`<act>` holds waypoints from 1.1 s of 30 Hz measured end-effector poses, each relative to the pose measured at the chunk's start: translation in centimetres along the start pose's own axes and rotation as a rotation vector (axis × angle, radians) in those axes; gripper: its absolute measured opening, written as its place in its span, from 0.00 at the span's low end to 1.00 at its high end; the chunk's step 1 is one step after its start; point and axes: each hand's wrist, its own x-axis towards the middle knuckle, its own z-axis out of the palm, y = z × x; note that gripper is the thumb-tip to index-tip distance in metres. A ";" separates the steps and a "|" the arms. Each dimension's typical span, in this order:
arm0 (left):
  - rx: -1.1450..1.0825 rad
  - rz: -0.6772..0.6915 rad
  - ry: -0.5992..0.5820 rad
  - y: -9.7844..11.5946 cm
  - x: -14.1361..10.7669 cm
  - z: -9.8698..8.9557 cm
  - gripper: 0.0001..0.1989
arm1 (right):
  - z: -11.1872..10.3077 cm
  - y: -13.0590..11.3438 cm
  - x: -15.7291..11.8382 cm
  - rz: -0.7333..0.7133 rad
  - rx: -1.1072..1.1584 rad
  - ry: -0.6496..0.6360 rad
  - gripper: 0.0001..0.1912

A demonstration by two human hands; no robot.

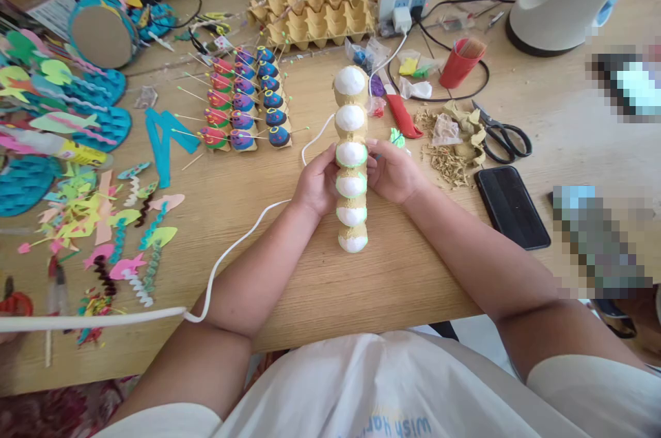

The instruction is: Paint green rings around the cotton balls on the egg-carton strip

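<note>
A strip of egg carton (352, 169) with several bumps stands out in front of me, each bump capped in white. Thin light-green rims edge the caps on the nearer bumps; the two far caps show no green. My left hand (321, 180) grips the strip's left side around its middle, fingers partly hidden behind it. On the opposite side my right hand (393, 173) holds it with thumb and fingers closed. Beyond my right hand lies a small piece of light-green clay (397, 138) in a wrapper, near a red clay packet (403, 117).
Painted egg-carton strips (242, 102) with pins sit at the back left, before an egg tray (320, 4). Paper fish and scraps (103, 211) cover the left. Scissors (500, 135), a phone (512, 207) and a red cup of sticks (461, 65) lie right. A white cable (227, 252) crosses my left arm.
</note>
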 end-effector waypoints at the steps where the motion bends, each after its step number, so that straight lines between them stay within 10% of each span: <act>1: -0.055 -0.046 -0.011 0.1 -0.1 0.1 0.21 | 0.0 0.0 0.0 -0.006 0.000 -0.009 0.24; 33: -0.290 -0.086 0.108 0.0 -0.3 1.7 0.20 | -0.1 0.7 0.4 -0.136 -0.048 0.033 0.23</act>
